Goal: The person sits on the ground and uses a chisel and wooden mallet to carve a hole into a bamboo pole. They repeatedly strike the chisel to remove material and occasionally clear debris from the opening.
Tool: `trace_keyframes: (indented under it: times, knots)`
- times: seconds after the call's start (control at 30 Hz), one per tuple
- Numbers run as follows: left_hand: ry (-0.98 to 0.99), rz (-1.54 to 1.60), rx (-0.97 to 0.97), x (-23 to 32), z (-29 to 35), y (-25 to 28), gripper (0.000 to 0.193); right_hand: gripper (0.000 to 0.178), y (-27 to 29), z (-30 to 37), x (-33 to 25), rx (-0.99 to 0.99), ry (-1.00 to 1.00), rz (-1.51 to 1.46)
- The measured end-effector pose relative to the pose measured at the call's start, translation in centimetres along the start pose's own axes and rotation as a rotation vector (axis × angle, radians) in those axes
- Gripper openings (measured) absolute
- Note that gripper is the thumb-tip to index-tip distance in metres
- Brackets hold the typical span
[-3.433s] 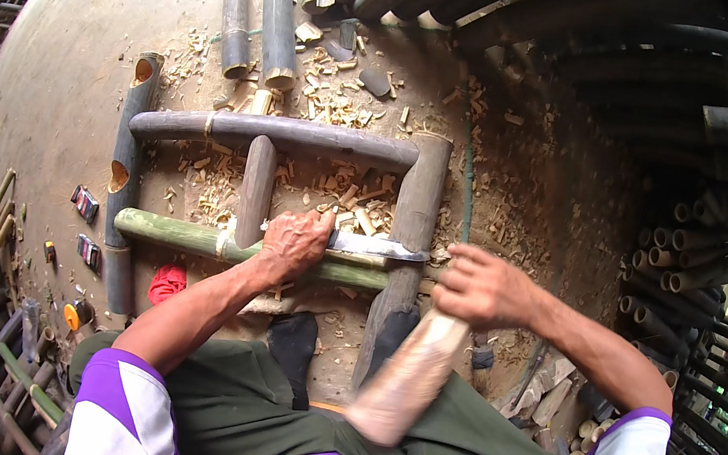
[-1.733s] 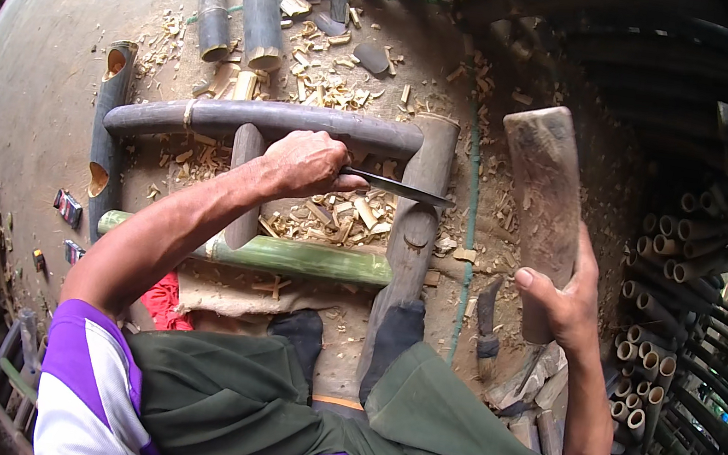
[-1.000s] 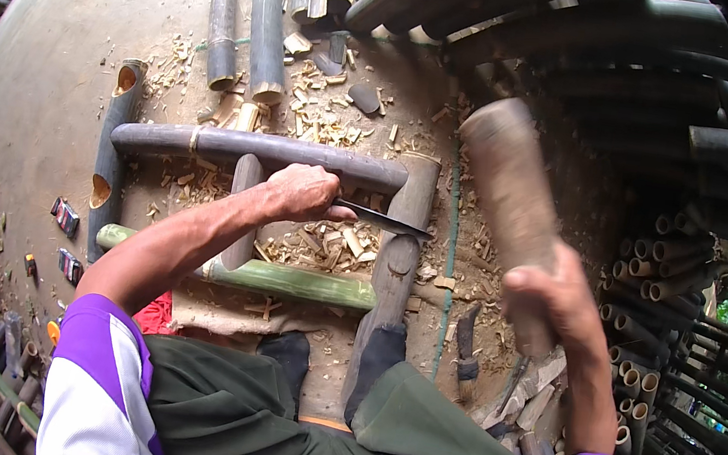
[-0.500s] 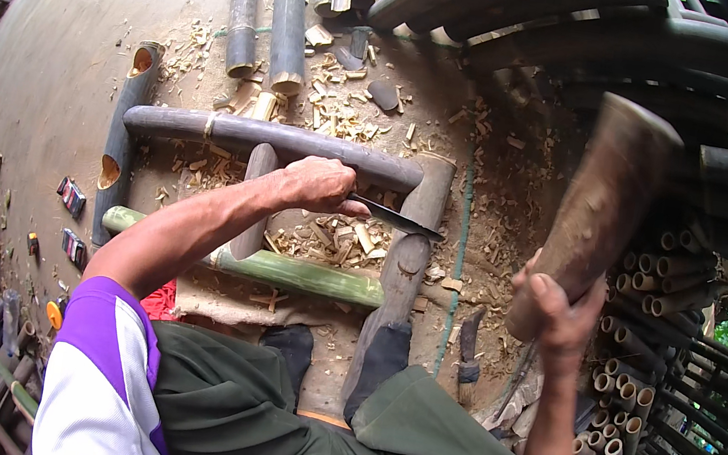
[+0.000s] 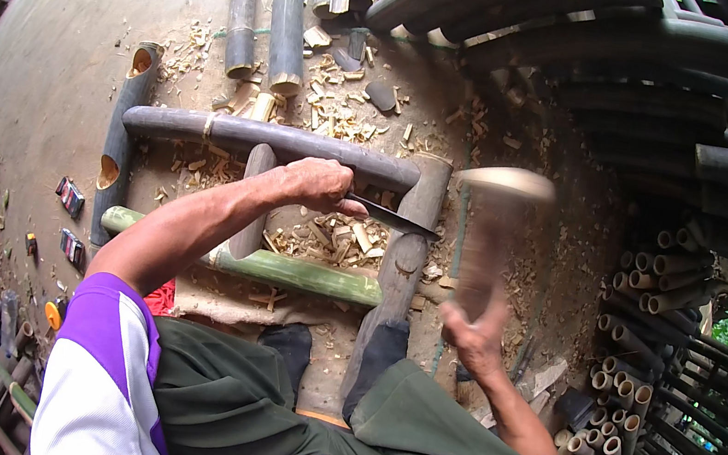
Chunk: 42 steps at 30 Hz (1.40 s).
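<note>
My left hand (image 5: pixel 322 184) is closed round the handle of a knife (image 5: pixel 393 218). Its dark blade lies across a grey bamboo post (image 5: pixel 399 279), just above a rounded peg end. My right hand (image 5: pixel 473 334) grips the narrow end of a thick wooden club (image 5: pixel 486 235), which is raised to the right of the blade, apart from it and smeared by motion. The post belongs to a bamboo frame with a dark rail (image 5: pixel 274 142), a green rail (image 5: pixel 310 278), a short crosspiece (image 5: pixel 248 235) and a left post (image 5: pixel 119 147) with cut holes. One foot (image 5: pixel 381 351) rests against the grey post.
Wood chips (image 5: pixel 348 239) litter the ground inside and around the frame. Bamboo poles (image 5: pixel 289 21) lie beyond it. Stacked cut bamboo (image 5: pixel 624 394) stands at the right, under larger dark poles (image 5: pixel 613 44). Small boxes (image 5: pixel 70 197) and an orange tape measure (image 5: pixel 53 314) lie at the left.
My right hand has swung the club leftward, from the far right toward the knife. My left hand and the knife have barely moved.
</note>
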<state>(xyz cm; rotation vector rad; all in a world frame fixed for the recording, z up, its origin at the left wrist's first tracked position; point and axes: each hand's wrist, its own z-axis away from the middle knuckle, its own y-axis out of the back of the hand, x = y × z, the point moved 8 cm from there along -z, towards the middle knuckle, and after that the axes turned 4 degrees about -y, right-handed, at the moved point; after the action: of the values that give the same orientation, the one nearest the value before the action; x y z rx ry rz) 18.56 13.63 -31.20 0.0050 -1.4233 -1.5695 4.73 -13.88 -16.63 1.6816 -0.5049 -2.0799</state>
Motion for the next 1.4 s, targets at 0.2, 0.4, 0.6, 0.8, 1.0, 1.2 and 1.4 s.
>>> trace_keyframes:
  times: [0.2,0.4,0.6,0.8,1.0,1.2,1.4]
  knots:
    - [0.079,0.032,-0.048,-1.0,1.8,-0.5,0.089,0.059,2.6,-1.3,-6.8,-0.448,-0.547,-0.441]
    - [0.024,0.033,-0.038,0.2,0.2,-0.2,0.089,0.058,0.7,1.2,-0.7,0.058,-0.021,-0.079]
    - [0.063,0.062,-0.065,-1.1,1.4,-1.0,0.089,0.062,2.3,-0.2,-5.1,-0.392,-0.576,-0.39]
    - [0.058,0.064,-0.115,-0.4,0.3,-0.9,0.089,0.059,-0.2,1.8,0.5,-0.026,-0.17,-0.179]
    - [0.129,0.127,-0.128,-2.8,1.0,-2.4,0.083,0.076,-1.3,1.7,-2.1,-0.523,-0.453,-0.282]
    - [0.12,0.229,-0.437,-0.7,0.4,-2.1,0.053,0.079,0.6,1.4,-3.4,-0.274,-0.439,-0.972]
    - [0.101,-0.375,-0.006,3.8,1.9,3.8,0.034,0.049,1.8,2.4,1.9,-0.189,-0.602,-1.013]
